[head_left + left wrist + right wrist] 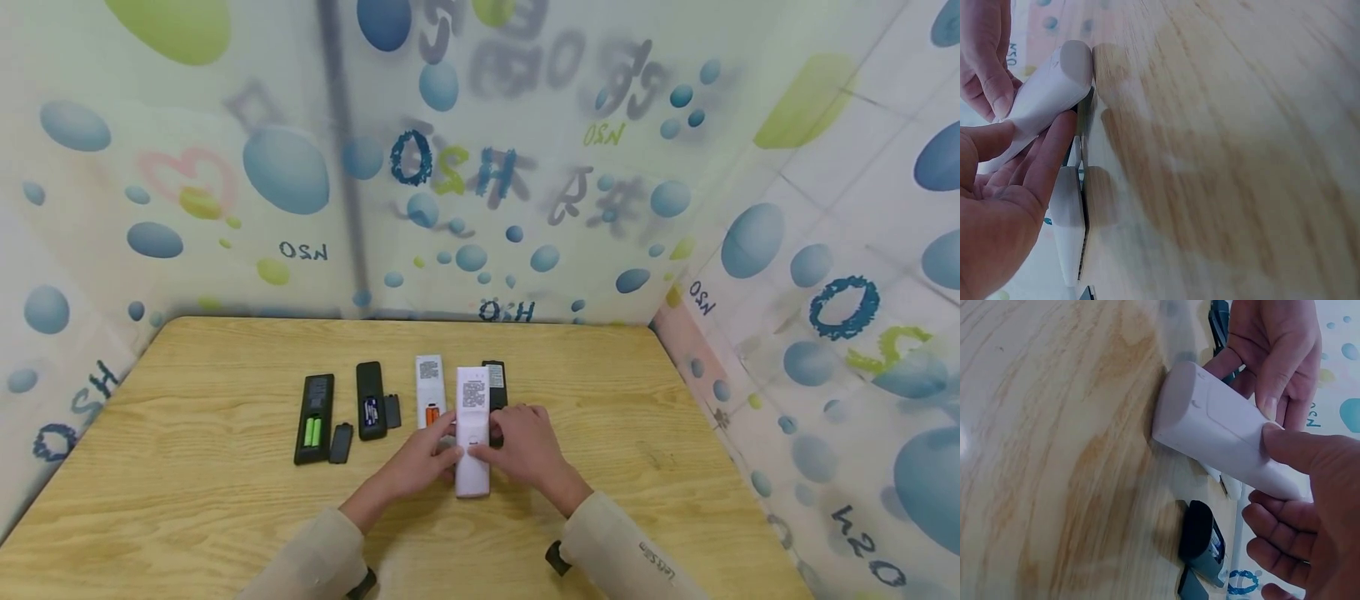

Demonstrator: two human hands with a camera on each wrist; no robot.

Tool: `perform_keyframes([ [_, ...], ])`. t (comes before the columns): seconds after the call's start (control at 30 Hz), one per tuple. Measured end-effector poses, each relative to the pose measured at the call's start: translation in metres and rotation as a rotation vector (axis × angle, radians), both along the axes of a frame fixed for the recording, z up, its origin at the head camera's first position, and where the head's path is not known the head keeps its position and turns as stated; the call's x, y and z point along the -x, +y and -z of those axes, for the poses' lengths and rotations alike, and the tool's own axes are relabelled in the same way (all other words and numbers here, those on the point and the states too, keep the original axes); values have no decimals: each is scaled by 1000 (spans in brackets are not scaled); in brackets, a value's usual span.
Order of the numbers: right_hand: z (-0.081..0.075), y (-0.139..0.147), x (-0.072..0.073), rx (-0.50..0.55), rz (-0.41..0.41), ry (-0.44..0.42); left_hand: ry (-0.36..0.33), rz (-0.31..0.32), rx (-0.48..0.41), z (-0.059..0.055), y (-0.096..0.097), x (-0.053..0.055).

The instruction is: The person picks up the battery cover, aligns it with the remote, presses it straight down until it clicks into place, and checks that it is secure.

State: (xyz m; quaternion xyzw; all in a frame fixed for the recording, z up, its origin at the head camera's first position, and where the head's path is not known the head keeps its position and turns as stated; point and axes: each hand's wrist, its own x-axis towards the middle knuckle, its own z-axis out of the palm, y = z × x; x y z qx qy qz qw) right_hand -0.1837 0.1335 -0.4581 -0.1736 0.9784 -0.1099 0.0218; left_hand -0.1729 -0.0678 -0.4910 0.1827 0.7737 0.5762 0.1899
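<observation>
Over the middle of the table, both hands hold a white remote control (472, 479) with its back turned up. A printed label and the battery cover show on that side. My left hand (422, 460) grips its left edge, thumb on the back and fingers underneath. From the other edge my right hand (531, 443) grips it, its thumb (1291, 447) pressed on the cover near the left thumb. In the right wrist view the near end of the remote (1175, 403) is close over the wood. Behind it lies another white remote (430, 373) with orange batteries exposed, partly hidden by the left hand.
To the left lie a black remote (318, 396) with green batteries, a black remote (368, 379) with dark batteries, and two loose battery covers (341, 443), (392, 411) beside them. Another black remote (495, 374) is partly hidden behind the right hand. A patterned wall stands behind the table (637, 517).
</observation>
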Motion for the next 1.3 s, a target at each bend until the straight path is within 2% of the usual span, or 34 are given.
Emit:
perform_keyframes([
  [0.17, 0, 2, 1, 13, 4, -11, -2, -3, 15, -1, 1, -1],
  [0.5, 2, 4, 4, -5, -48, -31, 14, -8, -2, -1, 3, -1],
  [0.77, -1, 12, 3, 10, -61, -6, -25, -24, -44, -3, 4, -1],
  [1.0, -7, 14, 3, 7, -51, -5, -37, -28, -23, -6, 3, 0],
  [1.3, -6, 20, 2, 13, -61, -13, -31, -34, -14, -6, 7, 1],
])
